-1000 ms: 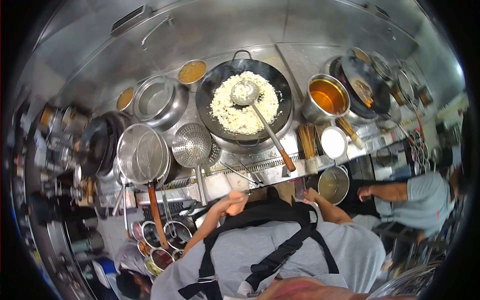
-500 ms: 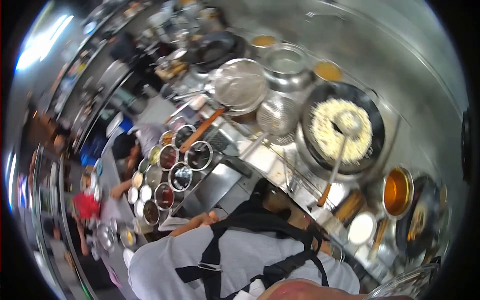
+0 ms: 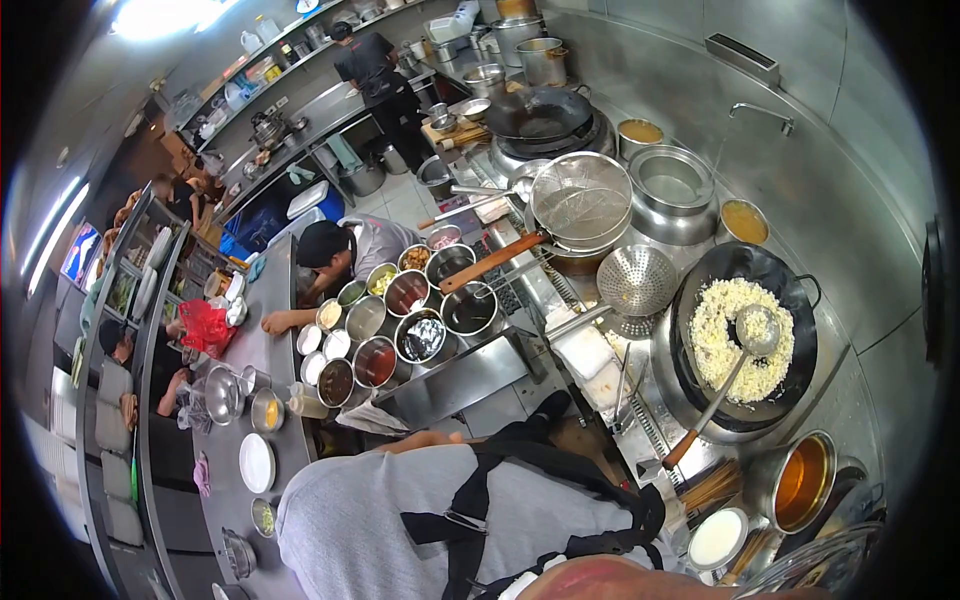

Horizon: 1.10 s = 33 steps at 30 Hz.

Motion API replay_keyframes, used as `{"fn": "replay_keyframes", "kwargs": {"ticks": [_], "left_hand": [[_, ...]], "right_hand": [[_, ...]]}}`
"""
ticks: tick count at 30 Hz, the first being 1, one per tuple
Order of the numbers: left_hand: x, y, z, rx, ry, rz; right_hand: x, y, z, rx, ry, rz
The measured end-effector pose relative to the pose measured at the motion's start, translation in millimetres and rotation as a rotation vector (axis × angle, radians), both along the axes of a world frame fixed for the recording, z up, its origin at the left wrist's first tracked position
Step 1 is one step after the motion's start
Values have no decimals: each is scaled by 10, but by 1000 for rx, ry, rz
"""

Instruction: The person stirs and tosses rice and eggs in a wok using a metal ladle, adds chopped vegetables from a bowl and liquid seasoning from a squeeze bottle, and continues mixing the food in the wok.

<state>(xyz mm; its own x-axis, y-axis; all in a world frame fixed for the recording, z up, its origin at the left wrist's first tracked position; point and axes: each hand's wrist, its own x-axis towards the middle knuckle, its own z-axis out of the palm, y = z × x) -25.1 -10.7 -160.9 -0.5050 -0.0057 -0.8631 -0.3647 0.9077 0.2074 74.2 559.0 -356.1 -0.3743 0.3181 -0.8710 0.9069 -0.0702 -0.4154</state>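
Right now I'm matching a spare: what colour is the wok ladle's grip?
The grip is brown; head view.

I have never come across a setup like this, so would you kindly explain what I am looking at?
There is no machine here: a person works bare-handed, and the one camera, worn on the head, looks forward and down. The wearer's left hand shows only partly, so what it holds, if anything, cannot be told; the right hand is out of sight.

On the steel range sits a wok of pale, crumbly food. A ladle rests in it, with no hand on it. Nearby are a perforated strainer and a pot of amber liquid. The person in grey across the metal containers is someone else.
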Motion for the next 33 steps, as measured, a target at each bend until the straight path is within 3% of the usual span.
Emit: {"fn": "replay_keyframes", "kwargs": {"ticks": [9,12,15,17,20,22,24,25,26,28,29,31,33], "left_hand": [[-377,304,261,9,-23,-10],[-314,284,217,47,-82,127],[-304,236,153,181,-307,367],[-386,394,236,226,-210,286],[-711,762,452,357,-80,80],[-1075,1194,715,493,-59,-74],[-1408,1617,876,706,-51,-211],[-1547,1836,1011,817,-35,-287],[-1711,2022,1131,771,-71,-372],[-1996,2350,1164,787,-94,-520],[-2000,2526,1506,946,-100,-534],[-2143,2741,1707,922,-97,-669],[-2236,2851,1657,1050,-63,-761]], "right_hand": [[108,2,67,-6,9,-33],[223,-2,106,-10,7,-35],[413,-4,205,-2,-1,-26],[570,-47,356,13,-17,51],[748,-207,990,79,-70,469],[537,-391,2108,55,-20,754],[190,-539,3439,-73,217,702],[10,-616,4124,-196,420,521],[-133,-684,4579,-257,568,449],[-365,-754,5324,-161,841,554],[-428,-837,5572,-126,1143,523],[-710,-1206,5969,-221,1861,249],[-1042,-1377,6229,-130,2292,532]]}}
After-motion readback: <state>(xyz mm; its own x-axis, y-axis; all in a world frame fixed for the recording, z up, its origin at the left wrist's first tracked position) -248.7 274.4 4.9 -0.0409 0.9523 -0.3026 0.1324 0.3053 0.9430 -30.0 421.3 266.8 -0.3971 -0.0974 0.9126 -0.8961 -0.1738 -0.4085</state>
